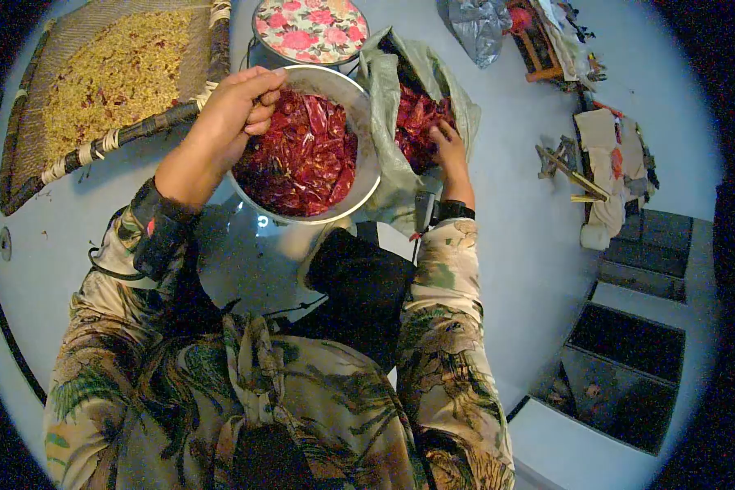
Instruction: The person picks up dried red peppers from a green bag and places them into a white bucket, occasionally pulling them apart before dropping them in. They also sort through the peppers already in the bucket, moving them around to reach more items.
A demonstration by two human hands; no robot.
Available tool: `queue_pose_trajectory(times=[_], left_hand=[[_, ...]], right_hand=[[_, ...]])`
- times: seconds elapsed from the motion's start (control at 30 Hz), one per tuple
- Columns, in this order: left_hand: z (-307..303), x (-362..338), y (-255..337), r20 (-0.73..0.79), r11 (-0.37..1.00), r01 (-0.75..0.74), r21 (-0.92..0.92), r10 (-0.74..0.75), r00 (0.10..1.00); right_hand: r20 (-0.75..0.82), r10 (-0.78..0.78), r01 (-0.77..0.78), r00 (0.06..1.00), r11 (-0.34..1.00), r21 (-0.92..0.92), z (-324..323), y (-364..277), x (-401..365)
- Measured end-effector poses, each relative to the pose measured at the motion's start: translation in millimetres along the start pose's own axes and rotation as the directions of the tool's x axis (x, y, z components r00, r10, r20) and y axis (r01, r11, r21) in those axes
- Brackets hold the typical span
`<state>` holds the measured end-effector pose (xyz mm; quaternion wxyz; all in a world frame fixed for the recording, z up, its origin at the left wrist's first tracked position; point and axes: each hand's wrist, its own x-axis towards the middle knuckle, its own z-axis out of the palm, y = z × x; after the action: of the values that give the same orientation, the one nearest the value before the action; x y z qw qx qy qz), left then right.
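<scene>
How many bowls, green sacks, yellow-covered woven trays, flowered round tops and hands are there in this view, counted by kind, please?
Bowl: 1
Green sack: 1
Woven tray: 1
Flowered round top: 1
Hands, left hand and right hand: 2
Total: 6

Peppers (314,155) lie in the basin (366,135), between tray (110,145) and sack (466,110).

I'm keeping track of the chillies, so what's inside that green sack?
Dried red chillies show in the mouth of the green sack, with the right hand among them. Whatever lies deeper is hidden by the chillies and the sack's folds.
</scene>
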<state>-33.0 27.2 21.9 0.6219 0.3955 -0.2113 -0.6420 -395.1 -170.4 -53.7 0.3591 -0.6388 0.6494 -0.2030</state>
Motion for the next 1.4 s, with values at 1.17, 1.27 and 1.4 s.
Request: queue_pose_trajectory(times=[1.17, 1.27, 1.4], left_hand=[[-17, -5, 21, -0.008, 0.993, -0.095, -0.071, 0.095, 0.995], [-17, -6, 23, 0.028, 0.991, -0.100, -0.089, 0.103, 0.994], [-16, -3, 25, 0.018, 0.993, -0.075, -0.095, 0.077, 0.997]], right_hand=[[0.385, -0.306, 0.416, 0.871, 0.876, -0.244, 215, -62, -21], [0.467, -0.295, 0.488, 0.834, 0.789, -0.373, 211, -85, -45], [0.564, -0.392, 0.640, 0.727, 0.685, -0.348, 207, -92, -70]])
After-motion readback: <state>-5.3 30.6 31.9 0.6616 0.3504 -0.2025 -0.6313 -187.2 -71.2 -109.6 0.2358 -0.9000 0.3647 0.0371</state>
